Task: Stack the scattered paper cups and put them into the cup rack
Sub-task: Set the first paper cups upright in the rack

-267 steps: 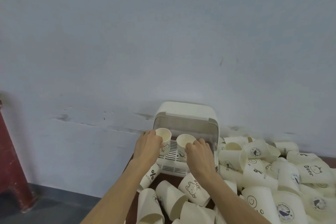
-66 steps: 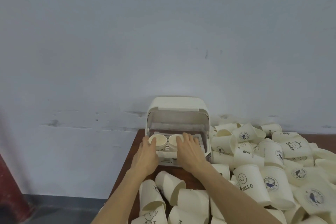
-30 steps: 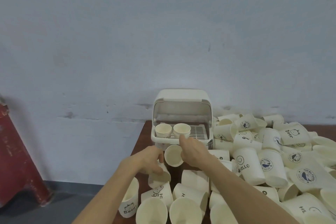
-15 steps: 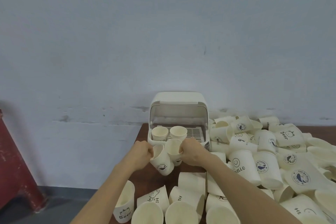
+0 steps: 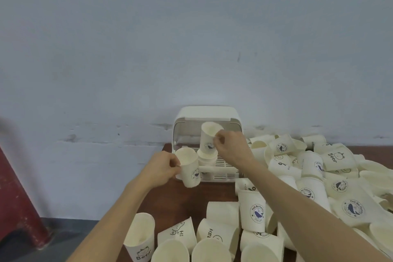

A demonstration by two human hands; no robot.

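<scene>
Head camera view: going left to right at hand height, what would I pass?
Red stand → left hand → cup it grips → cup the right hand holds → right hand → heap of loose cups.

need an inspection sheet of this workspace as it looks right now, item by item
surface: brown table, bare strip in front of the rack.
job's things: white cup rack, lid up, at the table's back edge; a cup stands inside it; loose cups heaped to its right and along the near edge.
clutter: nothing seen beyond the cups.
grippers: left hand grips a whale-print cup at the rack's front; right hand holds another cup just above the one in the rack.
cables: nothing seen.
surroundings: pale wall; red object on the grey floor, left.
</scene>
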